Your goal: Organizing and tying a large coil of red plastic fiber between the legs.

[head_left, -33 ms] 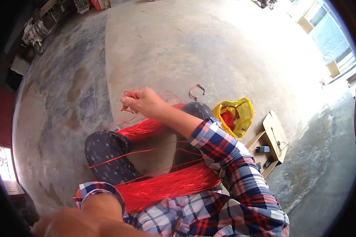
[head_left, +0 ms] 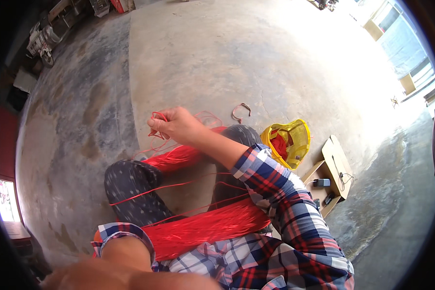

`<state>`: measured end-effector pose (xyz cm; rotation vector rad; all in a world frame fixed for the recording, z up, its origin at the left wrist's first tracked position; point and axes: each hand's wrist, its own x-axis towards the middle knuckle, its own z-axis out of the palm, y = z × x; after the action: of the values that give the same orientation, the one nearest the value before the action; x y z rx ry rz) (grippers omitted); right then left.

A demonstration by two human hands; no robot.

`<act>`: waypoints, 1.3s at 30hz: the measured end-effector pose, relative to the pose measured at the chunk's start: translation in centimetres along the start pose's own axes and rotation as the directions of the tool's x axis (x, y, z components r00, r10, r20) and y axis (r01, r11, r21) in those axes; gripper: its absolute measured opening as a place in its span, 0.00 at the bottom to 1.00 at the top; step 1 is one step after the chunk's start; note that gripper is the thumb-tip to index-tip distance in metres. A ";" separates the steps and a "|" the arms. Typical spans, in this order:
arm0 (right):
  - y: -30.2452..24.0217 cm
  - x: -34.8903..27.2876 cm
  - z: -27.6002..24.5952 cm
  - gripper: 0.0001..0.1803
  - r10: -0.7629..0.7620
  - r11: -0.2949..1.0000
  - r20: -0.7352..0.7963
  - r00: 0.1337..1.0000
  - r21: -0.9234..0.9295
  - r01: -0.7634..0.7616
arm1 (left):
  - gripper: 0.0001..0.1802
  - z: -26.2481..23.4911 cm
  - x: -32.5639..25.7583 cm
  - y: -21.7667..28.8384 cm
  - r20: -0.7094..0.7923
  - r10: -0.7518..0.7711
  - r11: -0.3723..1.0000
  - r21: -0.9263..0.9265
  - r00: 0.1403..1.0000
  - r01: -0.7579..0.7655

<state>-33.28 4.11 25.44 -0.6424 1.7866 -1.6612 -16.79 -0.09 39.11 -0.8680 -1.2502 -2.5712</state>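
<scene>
My right hand [head_left: 175, 123] reaches out past my knees, its fingers pinched on a thin red cord [head_left: 158, 116] that loops around them. More thin red strands trail off beside it. Close to the lower edge, my left hand [head_left: 111, 276] is blurred and cut off, and its fingers cannot be made out. A thick bundle of red cords [head_left: 208, 224] lies across my lap. A second stretch of red cords [head_left: 179, 158] runs between my knees farther out. Single red strands cross the gap between the two bundles.
A yellow mesh basket [head_left: 302, 140] with red material inside stands right of my knee. Next to it is an open cardboard box [head_left: 338, 157] holding a dark device and cables. A small curved cord-like piece [head_left: 235, 114] lies on the concrete floor. A bicycle [head_left: 46, 53] stands far left.
My left hand has shifted slightly at the lower edge, with more of it showing toward the right. The right hand keeps its hold on the red cord.
</scene>
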 end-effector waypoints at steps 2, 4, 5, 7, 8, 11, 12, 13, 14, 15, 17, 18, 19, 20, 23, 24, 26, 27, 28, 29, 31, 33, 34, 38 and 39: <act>-0.1 0.0 0.1 0.17 0.017 0.999 -0.006 1.000 -0.036 -0.017 | 0.06 0.5 -0.6 0.6 -0.011 0.003 1.000 0.009 1.000 -0.003; 0.2 0.2 0.3 0.18 -0.032 0.999 0.023 0.999 -0.011 0.032 | 0.05 0.4 -0.2 0.1 -0.021 0.009 1.000 0.014 1.000 -0.009; 0.3 0.2 0.2 0.18 -0.031 0.999 0.020 0.999 -0.014 0.031 | 0.05 0.3 -0.3 0.2 -0.025 0.012 1.000 0.015 1.000 -0.012; 0.4 0.1 -0.1 0.18 -0.050 0.999 0.027 0.998 0.000 0.050 | 0.05 -0.1 -1.0 0.6 -0.034 0.018 1.000 0.018 0.999 -0.017; 0.4 0.1 -0.2 0.18 -0.048 0.999 0.026 0.999 -0.002 0.048 | 0.05 0.1 0.5 -0.3 -0.040 0.021 1.000 0.020 0.999 -0.020; 0.3 0.0 -0.1 0.19 -0.036 0.999 0.025 0.999 -0.020 0.037 | 0.05 0.2 0.6 -0.2 -0.060 0.027 0.999 0.035 0.998 -0.025; 0.2 0.1 0.1 0.19 -0.042 0.999 0.032 0.999 -0.022 0.043 | 0.05 -0.4 0.1 0.6 -0.069 0.030 0.999 0.046 0.997 -0.027; 0.1 0.2 0.4 0.19 -0.047 0.999 0.039 0.998 -0.024 0.048 | 0.04 0.3 -0.4 0.7 -0.079 0.033 0.998 0.059 0.996 -0.028; -0.1 0.1 0.2 0.19 -0.044 0.999 0.034 0.998 -0.026 0.045 | 0.04 0.9 -0.7 1.0 -0.084 0.033 0.998 0.057 0.996 -0.028; -0.5 -0.1 0.1 0.19 -0.018 0.997 0.025 1.000 -0.073 0.019 | 0.04 1.0 -0.6 0.4 -0.090 0.034 0.998 0.057 0.995 -0.029; -0.5 -0.2 0.0 0.19 0.006 0.993 0.017 1.000 -0.120 -0.003 | 0.04 -0.2 -0.3 1.4 -0.102 0.039 0.997 0.064 0.994 -0.033; -0.1 -0.1 0.0 0.19 -0.012 0.997 0.023 1.000 -0.071 0.014 | 0.04 -0.4 -0.2 1.5 -0.107 0.044 0.997 0.072 0.993 -0.036; 0.1 0.0 0.1 0.19 -0.029 0.999 0.028 0.999 -0.021 0.030 | 0.04 -0.2 0.0 0.6 -0.114 0.049 0.996 0.079 0.992 -0.040; 0.1 0.0 0.0 0.19 -0.029 0.999 0.027 0.999 -0.022 0.029 | 0.04 -0.3 0.0 0.7 -0.120 0.051 0.996 0.083 0.992 -0.041; 0.4 0.0 -0.1 0.18 -0.028 0.999 0.022 0.999 -0.036 0.029 | 0.03 0.4 0.2 0.2 -0.139 0.055 0.995 0.096 0.989 -0.042; 0.6 0.2 0.0 0.18 -0.033 0.999 0.024 0.999 -0.029 0.033 | 0.03 -0.1 -0.3 0.7 -0.146 0.057 0.994 0.102 0.988 -0.042; 0.4 0.1 0.1 0.18 -0.036 0.999 0.024 0.999 -0.021 0.037 | 0.03 0.1 -0.9 0.9 -0.158 0.059 0.993 0.112 0.986 -0.042; -0.3 -0.1 0.1 0.18 -0.021 0.998 0.022 1.000 -0.054 0.022 | 0.03 0.3 -1.1 1.0 -0.164 0.061 0.992 0.116 0.984 -0.042; -0.6 -0.2 0.0 0.17 -0.005 0.996 0.019 1.000 -0.087 0.007 | 0.03 0.4 -1.3 1.0 -0.170 0.063 0.992 0.120 0.983 -0.042; -0.2 -0.1 0.0 0.17 -0.004 0.996 0.017 1.000 -0.087 0.005 | 0.03 0.4 -1.5 1.0 -0.176 0.064 0.992 0.123 0.982 -0.042; 0.7 0.2 0.1 0.17 -0.036 0.999 0.012 0.999 -0.015 0.036 | 0.03 0.4 -1.8 1.3 -0.187 0.069 0.990 0.131 0.980 -0.044; 0.5 0.2 0.3 0.17 -0.034 0.999 0.019 0.999 -0.022 0.034 | 0.03 0.8 -0.4 0.6 -0.202 0.076 0.988 0.145 0.976 -0.047; 0.4 0.3 0.4 0.17 -0.031 0.999 0.023 0.999 -0.028 0.031 | 0.03 0.8 -0.6 0.8 -0.209 0.080 0.987 0.153 0.975 -0.048; 0.2 0.2 -0.1 0.17 -0.028 0.990 0.015 1.000 -0.135 0.029 | 0.02 0.5 -0.9 1.3 -0.231 0.066 0.985 0.173 0.971 -0.026; -0.1 0.2 0.4 0.17 -0.020 0.994 0.025 0.999 -0.108 0.023 | 0.02 0.6 -0.7 1.7 -0.247 0.068 0.980 0.200 0.967 -0.018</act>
<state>-33.20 3.68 25.47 -0.7290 1.8681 -1.5726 -15.32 -0.77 40.19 -0.5041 -1.3588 -2.3808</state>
